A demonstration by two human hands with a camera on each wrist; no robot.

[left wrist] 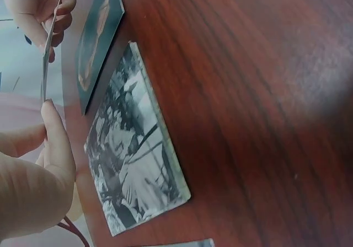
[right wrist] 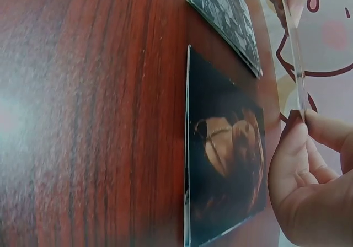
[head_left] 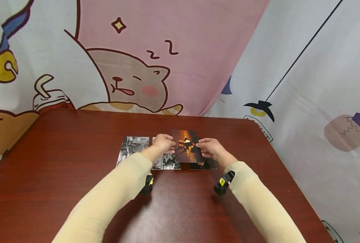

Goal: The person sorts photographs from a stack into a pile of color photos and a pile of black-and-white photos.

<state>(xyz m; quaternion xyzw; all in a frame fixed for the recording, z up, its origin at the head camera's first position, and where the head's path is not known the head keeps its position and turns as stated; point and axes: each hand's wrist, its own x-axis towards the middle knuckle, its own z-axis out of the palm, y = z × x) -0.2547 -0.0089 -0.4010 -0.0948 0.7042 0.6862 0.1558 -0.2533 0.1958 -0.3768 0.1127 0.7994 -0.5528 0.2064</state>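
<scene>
- Dark photo [head_left: 187, 146]: raised above the table [head_left: 183, 206], my left hand [head_left: 165, 143] and right hand [head_left: 211, 148] each pinching an edge.
- Second dark photo [right wrist: 226, 153]: on the table below, partly hidden in head view.
- Two grey photos [head_left: 167, 164]: lying farther left.

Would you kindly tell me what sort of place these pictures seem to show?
Probably an indoor corner set up for tabletop recording: cartoon-printed fabric hangs behind a reddish-brown table, picture prints lie on it, and black wrist-worn devices are in view.
</scene>
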